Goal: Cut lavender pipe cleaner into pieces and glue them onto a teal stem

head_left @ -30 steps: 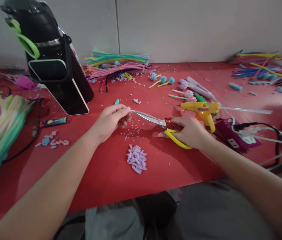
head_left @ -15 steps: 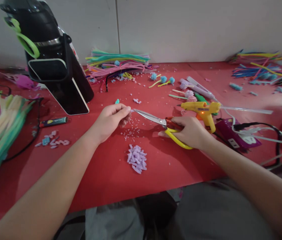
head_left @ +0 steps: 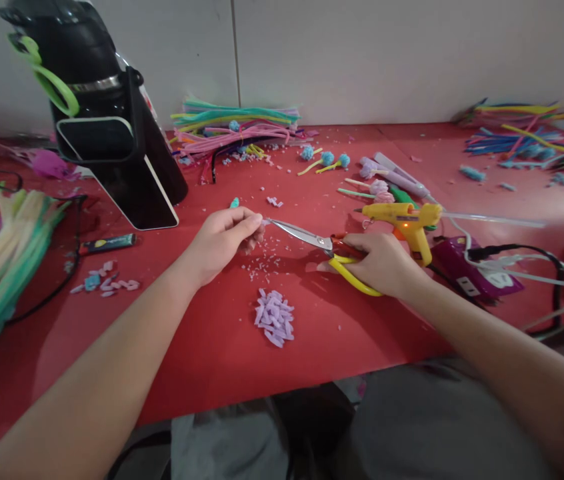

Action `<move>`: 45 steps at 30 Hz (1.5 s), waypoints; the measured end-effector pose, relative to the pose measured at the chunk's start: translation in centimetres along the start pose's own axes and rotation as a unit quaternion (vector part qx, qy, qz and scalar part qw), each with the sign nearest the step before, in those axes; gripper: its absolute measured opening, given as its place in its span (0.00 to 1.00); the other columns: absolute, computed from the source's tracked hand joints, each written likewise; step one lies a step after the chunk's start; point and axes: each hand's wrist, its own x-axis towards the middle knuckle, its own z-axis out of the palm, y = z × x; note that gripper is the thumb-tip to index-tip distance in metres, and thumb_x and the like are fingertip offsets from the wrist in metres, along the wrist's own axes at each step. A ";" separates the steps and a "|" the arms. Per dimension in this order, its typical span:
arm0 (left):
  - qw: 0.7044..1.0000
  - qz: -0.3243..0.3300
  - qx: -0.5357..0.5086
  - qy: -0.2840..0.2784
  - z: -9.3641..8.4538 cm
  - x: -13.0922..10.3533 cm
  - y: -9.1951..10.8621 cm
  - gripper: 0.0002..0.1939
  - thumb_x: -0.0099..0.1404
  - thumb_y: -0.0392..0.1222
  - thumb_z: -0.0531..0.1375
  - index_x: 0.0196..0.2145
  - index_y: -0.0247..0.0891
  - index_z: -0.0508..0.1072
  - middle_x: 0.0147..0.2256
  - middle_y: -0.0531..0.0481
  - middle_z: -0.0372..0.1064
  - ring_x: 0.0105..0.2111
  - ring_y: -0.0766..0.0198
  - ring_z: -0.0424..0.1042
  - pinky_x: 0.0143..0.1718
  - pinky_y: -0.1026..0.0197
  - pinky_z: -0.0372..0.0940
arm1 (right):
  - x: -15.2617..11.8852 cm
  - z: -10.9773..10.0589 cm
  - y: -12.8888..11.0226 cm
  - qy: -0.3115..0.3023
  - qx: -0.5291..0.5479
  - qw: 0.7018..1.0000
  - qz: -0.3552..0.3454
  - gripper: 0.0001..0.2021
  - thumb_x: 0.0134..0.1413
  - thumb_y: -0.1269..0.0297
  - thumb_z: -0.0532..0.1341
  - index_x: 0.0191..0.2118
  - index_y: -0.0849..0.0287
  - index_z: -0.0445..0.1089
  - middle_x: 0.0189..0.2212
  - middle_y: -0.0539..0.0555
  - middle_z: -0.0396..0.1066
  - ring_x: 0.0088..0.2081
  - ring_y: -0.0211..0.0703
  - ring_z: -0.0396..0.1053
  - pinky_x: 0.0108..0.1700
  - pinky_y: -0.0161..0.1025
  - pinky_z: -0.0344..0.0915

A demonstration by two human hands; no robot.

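My right hand [head_left: 379, 261] grips a pair of scissors [head_left: 307, 237] with one orange and one yellow handle. Their blades point left, looking nearly closed, with the tips at the fingers of my left hand [head_left: 232, 240]. That hand is closed in a pinch around a small pale purple piece [head_left: 265, 221], mostly hidden by the thumb and fingertips. Tiny clippings [head_left: 265, 261] lie scattered on the red tabletop [head_left: 202, 353] beneath the blades. Nearer to me is a heap of short purple pieces [head_left: 275, 318]. A bit of teal [head_left: 235, 202] shows behind my left hand.
A yellow glue gun [head_left: 405, 217] with a lit orange light lies at right, beside a purple power strip [head_left: 477, 270] and cables. A black bottle in a holder [head_left: 122, 133] stands back left. Pipe cleaner bundles [head_left: 237, 123] lie along the wall; pale stems [head_left: 7, 267] lie far left.
The scissors' yellow handle has drawn slightly toward the orange one. Both hands stay almost in place. A blurred shape at the far right edge has moved away.
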 end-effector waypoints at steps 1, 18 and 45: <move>1.000 0.002 -0.001 0.000 0.0 0.0 0.0 0.12 0.67 0.46 0.62 0.29 0.36 0.73 0.30 0.50 0.70 0.26 0.70 0.67 0.30 0.63 0.62 | 0.0 0.0 0.0 0.001 0.002 1.000 0.000 0.37 0.39 0.23 0.61 0.19 0.55 0.50 0.18 0.46 0.48 0.23 0.35 0.48 0.25 0.37 0.46; 0.999 0.031 0.042 0.008 -0.1 0.0 0.5 0.11 0.67 0.45 0.62 0.30 0.37 0.71 0.29 0.51 0.68 0.26 0.70 0.65 0.28 0.64 0.62 | -0.1 -0.1 0.3 -0.021 0.021 1.000 -0.004 0.36 0.39 0.23 0.62 0.21 0.55 0.51 0.20 0.45 0.47 0.25 0.35 0.46 0.26 0.38 0.46; 0.922 0.154 0.354 0.034 -1.2 -0.7 1.9 0.11 0.68 0.47 0.62 0.33 0.38 0.77 0.30 0.50 0.74 0.28 0.66 0.67 0.33 0.62 0.63 | -0.1 -0.3 0.1 -0.018 0.010 1.000 -0.010 0.36 0.39 0.25 0.63 0.21 0.55 0.51 0.19 0.45 0.49 0.24 0.34 0.47 0.25 0.38 0.45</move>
